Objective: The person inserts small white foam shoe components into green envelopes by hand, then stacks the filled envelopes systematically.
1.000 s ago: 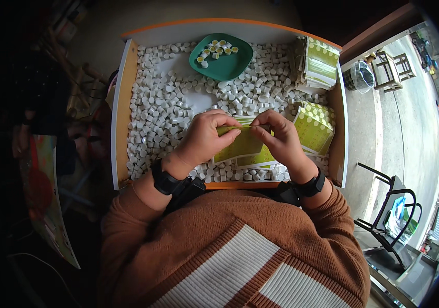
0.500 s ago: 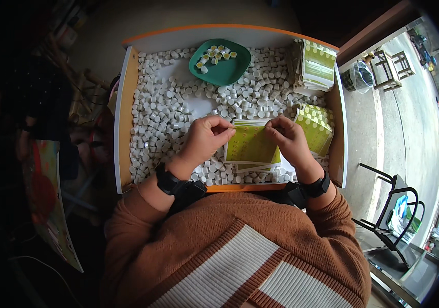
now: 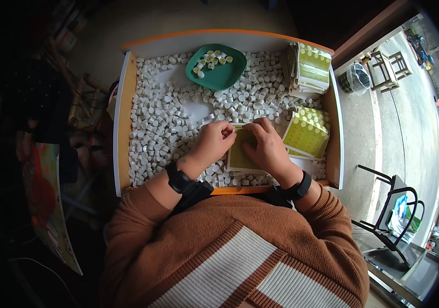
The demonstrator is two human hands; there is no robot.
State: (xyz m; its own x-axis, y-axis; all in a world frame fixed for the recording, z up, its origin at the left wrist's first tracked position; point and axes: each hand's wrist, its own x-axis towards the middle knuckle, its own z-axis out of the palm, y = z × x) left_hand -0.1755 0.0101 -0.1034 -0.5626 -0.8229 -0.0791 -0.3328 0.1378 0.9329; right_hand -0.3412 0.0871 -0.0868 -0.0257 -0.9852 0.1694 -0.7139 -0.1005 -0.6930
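A green card with a pale border (image 3: pixel 240 158) lies on other cards at the front middle of a tray full of small white caps. My left hand (image 3: pixel 210 146) is closed in a pinch at the card's upper left corner; whatever its fingertips hold is too small to make out. Across the card's right part lies my right hand (image 3: pixel 269 150), thumb and forefinger apart, with its fingertips by the top edge. That hand hides much of the card. Beside it, at right, is a fanned stack of green cards (image 3: pixel 301 137) with pale round spots along the top.
Loose white caps (image 3: pixel 157 126) cover much of the tray's floor. A green dish (image 3: pixel 224 77) at the back holds several yellow-faced caps. Another card pile (image 3: pixel 313 66) fills the back right corner. The orange-edged tray wall (image 3: pixel 337 118) surrounds everything; outside stands a black chair (image 3: pixel 396 215).
My right hand has moved left over the card, and its pinch has loosened. The left hand stays by the upper left corner. The whole view has shifted slightly.
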